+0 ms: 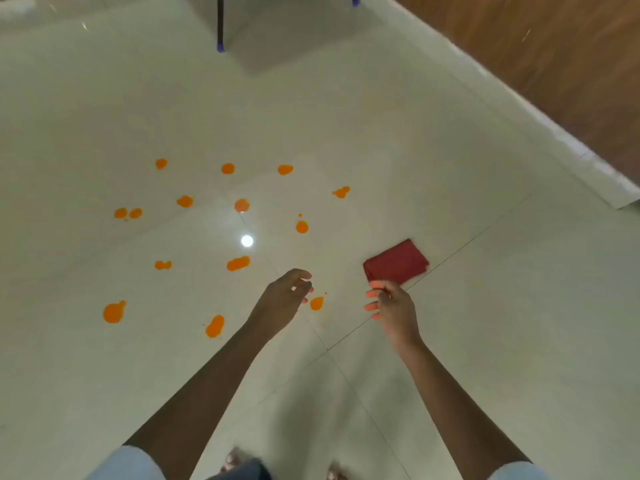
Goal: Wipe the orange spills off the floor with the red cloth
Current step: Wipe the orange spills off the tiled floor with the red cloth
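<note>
A folded red cloth (396, 262) lies flat on the pale tiled floor (485, 323), right of centre. Just below it hovers my right hand (393, 306), fingers loosely curled and holding nothing; its fingertips overlap the cloth's near edge in the picture. My left hand (285, 296) hangs over the floor to the left, fingers apart and empty. Several orange spills dot the tiles to the left of the cloth, such as one beside my left hand (317, 303), one further out (302, 226) and a large one at the left (113, 312).
A dark chair leg with a purple foot (220, 29) stands at the top centre. A brown wooden wall with a white skirting board (554, 140) runs diagonally along the right. My feet (239, 462) show at the bottom edge.
</note>
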Demonstrator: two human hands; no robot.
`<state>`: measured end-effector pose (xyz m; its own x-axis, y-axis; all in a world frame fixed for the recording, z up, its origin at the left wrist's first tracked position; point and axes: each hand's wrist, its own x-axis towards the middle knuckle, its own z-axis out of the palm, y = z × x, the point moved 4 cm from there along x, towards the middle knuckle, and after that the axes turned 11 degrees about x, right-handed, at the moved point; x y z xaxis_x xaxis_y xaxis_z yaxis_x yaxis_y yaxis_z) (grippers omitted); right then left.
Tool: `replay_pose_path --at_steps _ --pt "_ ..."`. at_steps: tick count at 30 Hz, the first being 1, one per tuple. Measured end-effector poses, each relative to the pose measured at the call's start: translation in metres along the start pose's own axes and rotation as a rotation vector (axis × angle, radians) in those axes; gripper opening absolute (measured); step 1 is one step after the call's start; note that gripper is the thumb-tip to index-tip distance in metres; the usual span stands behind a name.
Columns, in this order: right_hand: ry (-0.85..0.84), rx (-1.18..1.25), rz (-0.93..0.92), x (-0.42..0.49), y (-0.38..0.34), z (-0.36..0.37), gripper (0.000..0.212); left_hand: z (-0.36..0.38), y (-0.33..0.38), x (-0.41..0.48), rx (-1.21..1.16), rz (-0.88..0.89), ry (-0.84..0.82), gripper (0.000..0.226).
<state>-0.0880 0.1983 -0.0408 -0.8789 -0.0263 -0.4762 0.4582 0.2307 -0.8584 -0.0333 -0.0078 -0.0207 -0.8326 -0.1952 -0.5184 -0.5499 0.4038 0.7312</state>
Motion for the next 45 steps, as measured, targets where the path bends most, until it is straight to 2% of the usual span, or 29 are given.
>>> replay_pose_path --at_steps 5,8,11,14,16,20,21,23,25,27,28,30,32,34,36,37,39,42,44,45 --pt "-0.047 -0.301 -0.040 0.086 0.104 0.022 0.032 0.058 -0.098 0.074 0.126 0.010 0.034 0.021" --pt "-0.080 -0.571 -0.116 0.138 0.136 0.025 0.041 0.076 -0.136 0.102 0.251 0.079 0.071 0.026" --pt "-0.007 -0.854 -0.123 0.192 0.155 0.020 0.055 0.085 -0.170 0.130 0.425 0.126 0.114 0.036" --pt "0.034 -0.897 -0.072 0.217 0.168 0.017 0.059 0.086 -0.188 0.141 0.613 0.157 0.120 0.045" --pt "0.054 -0.870 -0.141 0.217 0.177 0.020 0.052 0.087 -0.198 0.143 0.709 0.170 0.111 0.050" --pt "-0.109 -0.811 -0.229 0.169 0.206 0.023 0.027 0.097 -0.222 0.127 0.869 0.154 0.006 0.065" --pt "-0.108 -0.772 -0.262 0.157 0.210 0.021 0.022 0.099 -0.227 0.124 0.909 0.155 -0.015 0.069" --pt "-0.004 -0.676 -0.341 0.153 0.211 0.014 0.019 0.105 -0.236 0.122 0.971 0.156 -0.028 0.075" --pt "0.072 -0.681 -0.316 0.164 0.210 0.015 0.039 0.109 -0.242 0.124 1.031 0.167 -0.035 0.080" --pt "0.030 -0.812 -0.269 0.175 0.217 0.025 0.061 0.113 -0.247 0.127 1.074 0.173 -0.020 0.087" --pt "0.002 -0.921 -0.285 0.175 0.225 0.032 0.064 0.114 -0.251 0.128 1.088 0.165 -0.010 0.090" --pt "-0.040 -1.081 -0.369 0.155 0.246 0.049 0.063 0.115 -0.258 0.128 1.123 0.155 0.000 0.096" --pt "-0.107 -1.088 -0.474 0.117 0.267 0.073 0.065 0.117 -0.264 0.125 1.150 0.156 -0.008 0.101" --pt "-0.250 -1.094 -0.597 0.099 0.277 0.114 0.066 0.116 -0.270 0.126 1.141 0.137 0.000 0.103" --pt "-0.318 -1.123 -0.789 0.119 0.256 0.156 0.061 0.115 -0.273 0.127 1.169 0.129 0.013 0.104" --pt "-0.331 -1.149 -0.817 0.138 0.241 0.169 0.058 0.114 -0.273 0.127 1.185 0.123 0.012 0.104" --pt "-0.247 -1.193 -0.676 0.184 0.216 0.163 0.055 0.114 -0.274 0.127 1.187 0.108 0.016 0.104" --pt "0.044 -1.170 -0.416 0.210 0.218 0.101 0.057 0.114 -0.270 0.126 1.171 0.097 0.015 0.104" --pt "0.137 -1.139 -0.386 0.172 0.240 0.081 0.056 0.115 -0.268 0.126 1.163 0.084 0.022 0.106" --pt "0.119 -1.112 -0.411 0.144 0.254 0.085 0.057 0.116 -0.267 0.126 1.158 0.076 0.024 0.107"
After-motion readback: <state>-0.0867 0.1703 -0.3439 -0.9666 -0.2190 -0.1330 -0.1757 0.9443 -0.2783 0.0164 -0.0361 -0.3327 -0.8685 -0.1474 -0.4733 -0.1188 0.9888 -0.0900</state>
